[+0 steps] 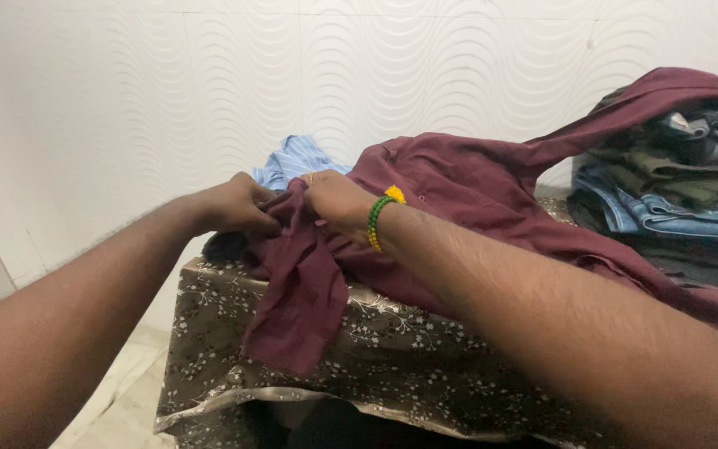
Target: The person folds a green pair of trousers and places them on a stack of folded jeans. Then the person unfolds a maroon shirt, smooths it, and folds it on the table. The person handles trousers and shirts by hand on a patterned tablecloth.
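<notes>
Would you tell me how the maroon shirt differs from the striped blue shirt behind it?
The maroon shirt is plain; the striped blue shirt is pale with fine stripes. The maroon one lies spread out, gripped by both hands; the blue one is mostly hidden and untouched. Both rest on the floral-covered table.

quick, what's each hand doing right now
Left hand: closed, gripping the maroon shirt.
Right hand: closed, gripping the same shirt.

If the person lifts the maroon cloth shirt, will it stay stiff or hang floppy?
Probably floppy: the maroon cloth shirt already droops over the flower-patterned table cover. Likely light, since the left hand and right hand bunch it easily.
</notes>
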